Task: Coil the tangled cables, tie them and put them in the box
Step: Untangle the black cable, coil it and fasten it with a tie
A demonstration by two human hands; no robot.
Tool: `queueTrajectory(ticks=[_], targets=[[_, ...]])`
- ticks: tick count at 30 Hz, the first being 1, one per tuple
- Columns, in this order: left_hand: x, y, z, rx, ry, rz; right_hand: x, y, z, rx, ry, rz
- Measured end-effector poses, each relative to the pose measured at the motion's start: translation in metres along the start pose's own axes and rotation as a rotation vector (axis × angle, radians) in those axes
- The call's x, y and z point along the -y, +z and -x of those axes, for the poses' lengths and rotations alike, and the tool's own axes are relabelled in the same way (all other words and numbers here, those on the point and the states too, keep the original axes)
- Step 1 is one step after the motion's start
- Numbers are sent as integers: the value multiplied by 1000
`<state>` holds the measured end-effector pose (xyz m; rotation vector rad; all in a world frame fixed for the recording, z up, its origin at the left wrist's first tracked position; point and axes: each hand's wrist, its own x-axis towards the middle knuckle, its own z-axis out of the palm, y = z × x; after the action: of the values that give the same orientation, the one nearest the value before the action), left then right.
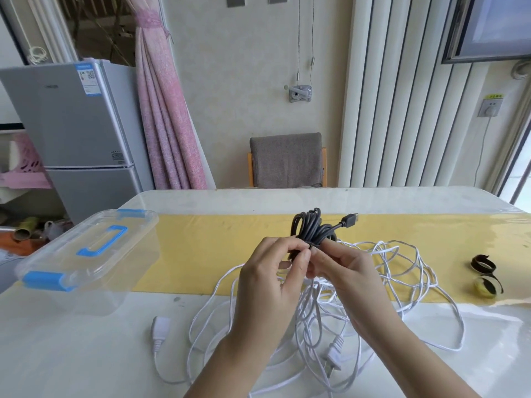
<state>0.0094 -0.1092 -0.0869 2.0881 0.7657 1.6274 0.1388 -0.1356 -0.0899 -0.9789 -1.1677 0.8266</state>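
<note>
Both forearms reached in from the lower edge and met above the middle of the counter. The left hand was raised with its back to the camera, fingers curled and thumb and fingertips pinching the lower end of the coiled black cable. The right hand faced it, just beside and touching, its thumb and forefinger pinched on the same spot of the coil. A dark strip showed between the left fingers; I could not tell what it was. The black cable stood up from the pinch as a tight bunch of loops, held off the counter, with its plug sticking out to the right.

Below the hands the white cable lay in a loose tangle, spread across the counter and the yellow runner. The clear box, lid on and with blue latches, sat at the left, well apart from the hands. Two rolled ties lay on the runner at the right.
</note>
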Motion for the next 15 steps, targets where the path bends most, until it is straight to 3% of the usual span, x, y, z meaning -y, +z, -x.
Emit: queueTrajectory(ticks=[8, 12, 15], targets=[[5, 1, -2, -60, -159, 39, 4, 2, 1, -15, 28, -27], [6, -3, -8, 7, -429, 330, 14, 0, 1, -1, 37, -65], [9, -9, -14, 93, -451, 479, 24, -1, 1, 7, -23, -5]])
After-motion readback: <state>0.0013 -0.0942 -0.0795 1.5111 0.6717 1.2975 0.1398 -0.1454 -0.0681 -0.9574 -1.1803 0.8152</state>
